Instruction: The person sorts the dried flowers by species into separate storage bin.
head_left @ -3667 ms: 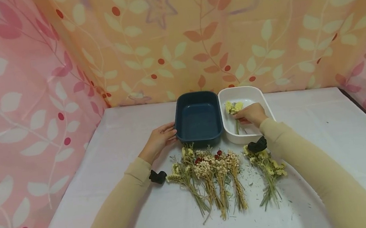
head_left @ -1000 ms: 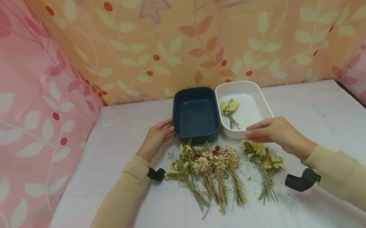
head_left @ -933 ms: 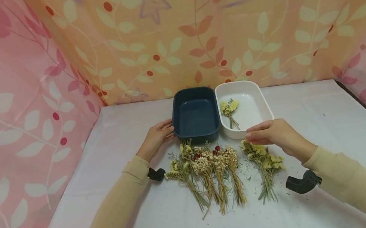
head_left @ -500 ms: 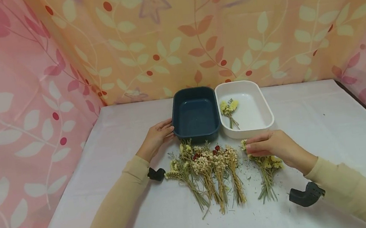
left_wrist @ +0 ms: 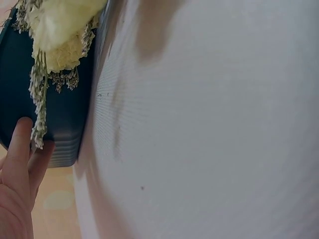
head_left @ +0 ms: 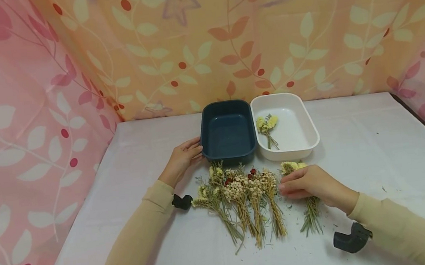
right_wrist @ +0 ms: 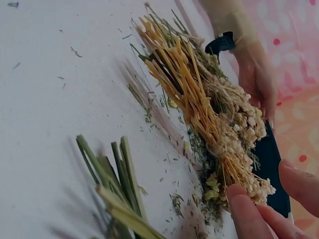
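Note:
My left hand [head_left: 180, 161] touches the left wall of a navy blue tub [head_left: 231, 161] with extended fingers [left_wrist: 16, 154]. Bare floor shows inside that tub. My right hand [head_left: 317, 185] hovers low over a bunch of dried yellow flowers [head_left: 289, 166], hiding its middle. Thumb and fingers stand apart there, the fingertips [right_wrist: 237, 191] right at the cream-white blossoms of a dried bunch [right_wrist: 229, 144]. Several dried bunches [head_left: 255, 191] lie side by side before the navy tub: yellow ones at left, cream-white ones with straw stems and a few red blooms.
A white tub [head_left: 313, 136] stands against the navy one's right side, with a small yellow flower bunch [head_left: 267, 126] lying in it. Loose plant crumbs litter the tablecloth [head_left: 356, 151] around the bunches. Patterned curtains [head_left: 210, 45] rise behind and at both sides.
The yellow bunch pinched by my right hand earlier now lies released in the white tub. That hand has come back toward me and down over the right-hand bunch. My left hand stays put.

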A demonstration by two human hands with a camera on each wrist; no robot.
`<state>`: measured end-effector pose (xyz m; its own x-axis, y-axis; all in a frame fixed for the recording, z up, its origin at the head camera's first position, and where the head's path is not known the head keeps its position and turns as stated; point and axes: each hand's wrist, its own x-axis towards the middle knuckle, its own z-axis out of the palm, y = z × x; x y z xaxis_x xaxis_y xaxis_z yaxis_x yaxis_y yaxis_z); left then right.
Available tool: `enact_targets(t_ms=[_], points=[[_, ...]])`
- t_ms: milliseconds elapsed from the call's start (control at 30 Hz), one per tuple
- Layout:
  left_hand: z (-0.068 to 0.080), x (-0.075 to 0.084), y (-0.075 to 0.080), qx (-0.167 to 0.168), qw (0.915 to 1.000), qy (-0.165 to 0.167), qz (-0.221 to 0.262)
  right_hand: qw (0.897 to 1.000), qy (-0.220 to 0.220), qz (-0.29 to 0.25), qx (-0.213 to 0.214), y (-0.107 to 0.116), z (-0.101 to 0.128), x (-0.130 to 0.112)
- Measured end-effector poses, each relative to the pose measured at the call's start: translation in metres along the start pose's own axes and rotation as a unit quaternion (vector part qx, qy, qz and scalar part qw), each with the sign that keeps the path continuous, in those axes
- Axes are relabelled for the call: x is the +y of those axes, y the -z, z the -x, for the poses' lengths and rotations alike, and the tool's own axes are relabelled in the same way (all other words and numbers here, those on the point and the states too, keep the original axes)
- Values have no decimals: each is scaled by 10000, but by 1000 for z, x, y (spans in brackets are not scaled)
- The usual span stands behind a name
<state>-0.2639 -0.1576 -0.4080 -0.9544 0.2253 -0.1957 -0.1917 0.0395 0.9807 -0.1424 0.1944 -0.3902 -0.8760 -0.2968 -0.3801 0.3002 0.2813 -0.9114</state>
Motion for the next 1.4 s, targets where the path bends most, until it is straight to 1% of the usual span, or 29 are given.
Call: enact_targets(t_ms=[333,600,767,933,1133,1400], points=[[0,0,1,5,10000,17,32,9998,-148,13,-159,-12,0,6],[-3,-3,2,8,10000,29,18,9997,-250,-17,-55,-22,0,9],[-3,-3,2,19,10000,54,30,9996,-277,-43,-15,-24,-1,11],[-1,-1,1,15,10000,60,59,9995,-275,-178,-52,-24,1,11],[-2,-2,2,16,10000,49,71,9990,-349,-244,-122,-28,3,13],[-2,-1,1,12,10000,38,86,9993,-349,-109,-105,-31,1,15]])
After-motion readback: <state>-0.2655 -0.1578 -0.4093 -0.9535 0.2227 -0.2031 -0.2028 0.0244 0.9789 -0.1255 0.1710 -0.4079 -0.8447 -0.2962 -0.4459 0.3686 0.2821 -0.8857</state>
